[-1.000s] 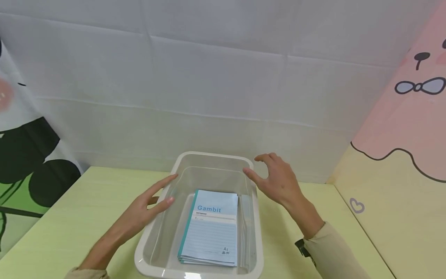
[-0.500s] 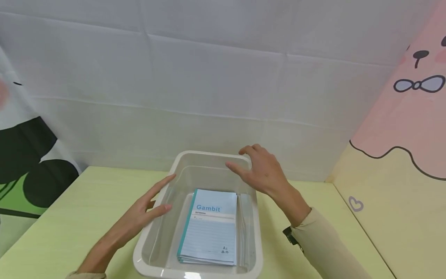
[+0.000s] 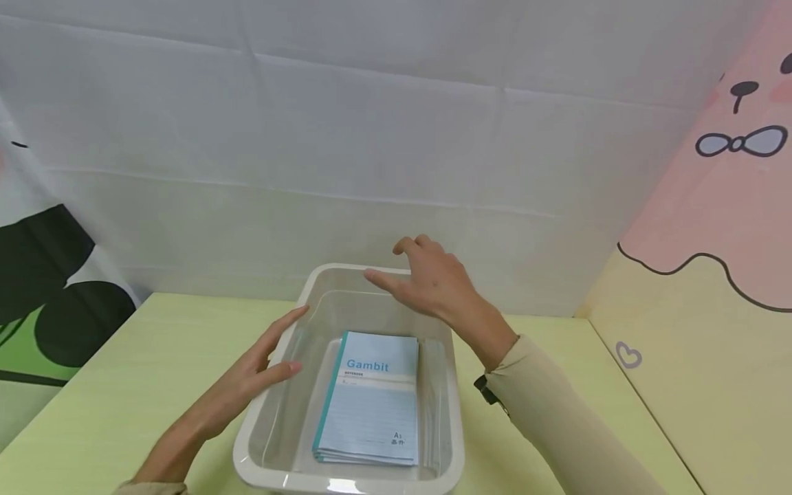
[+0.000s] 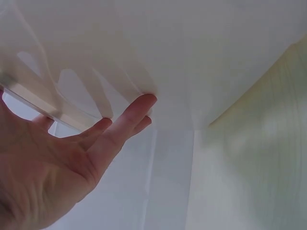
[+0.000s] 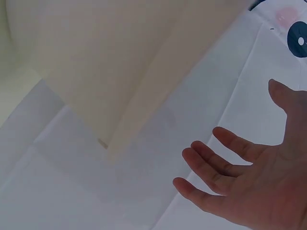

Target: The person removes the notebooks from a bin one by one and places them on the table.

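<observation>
The right hand (image 3: 433, 283) has moved left since the earlier frame, from beside the bin's (image 3: 297, 480) far right corner to above its far rim. Nearest, the bin stands on the table (image 3: 185, 344), notebooks (image 3: 374, 399) stacked flat inside. The left hand (image 3: 260, 368), fingers nearly straight, touches the bin's left side. Farther off, the right hand spreads loosely, holding nothing; a white cloth (image 3: 371, 130) hangs behind.

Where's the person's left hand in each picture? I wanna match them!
Head: left hand is left of centre, at the tub's left rim.
Left wrist: left hand is at the left side.
Right wrist: not in it.
Shared landmark: the white cloth backdrop shows in all three.
</observation>
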A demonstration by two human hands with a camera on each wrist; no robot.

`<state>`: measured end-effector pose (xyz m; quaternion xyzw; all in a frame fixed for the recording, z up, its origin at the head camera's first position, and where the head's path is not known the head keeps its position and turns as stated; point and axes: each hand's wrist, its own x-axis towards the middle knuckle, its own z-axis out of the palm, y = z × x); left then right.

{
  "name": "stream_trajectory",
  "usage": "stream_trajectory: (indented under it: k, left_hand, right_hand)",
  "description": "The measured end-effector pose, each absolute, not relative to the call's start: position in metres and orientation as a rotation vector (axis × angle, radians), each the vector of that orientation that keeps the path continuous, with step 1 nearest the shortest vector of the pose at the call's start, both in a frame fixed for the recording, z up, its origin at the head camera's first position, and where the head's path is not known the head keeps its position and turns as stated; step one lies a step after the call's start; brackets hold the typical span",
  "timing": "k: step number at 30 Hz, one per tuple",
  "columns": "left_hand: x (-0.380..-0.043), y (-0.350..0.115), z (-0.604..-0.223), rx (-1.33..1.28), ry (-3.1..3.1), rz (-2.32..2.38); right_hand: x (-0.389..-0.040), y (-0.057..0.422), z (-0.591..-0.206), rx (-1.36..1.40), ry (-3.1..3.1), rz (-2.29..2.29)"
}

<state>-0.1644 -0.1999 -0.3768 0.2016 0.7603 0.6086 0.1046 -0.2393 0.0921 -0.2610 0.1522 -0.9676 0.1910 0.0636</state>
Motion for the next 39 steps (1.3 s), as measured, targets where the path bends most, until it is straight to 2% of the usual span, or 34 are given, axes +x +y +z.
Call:
stream_trajectory:
  k: [15,21,27,39]
  left_hand:
    - [-0.166,-0.199,-0.378,0.591,2.251,1.789]
    - [-0.166,-0.2,-0.378,0.594,2.309,1.761]
    - [-0.165,-0.198,-0.38,0.599,2.361,1.73]
    - [-0.165,-0.198,-0.38,0.623,2.385,1.72]
  right_hand:
    - [-0.247,0.054,-0.245,0.429,-3.003,0.461]
    - [-0.247,0.029,-0.245,0.33,-3.065,0.424]
    - [-0.244,0.007,-0.262,0.194,-3.137,0.379]
    - [-0.237,-0.015,-0.309,0.143,-3.221,0.12]
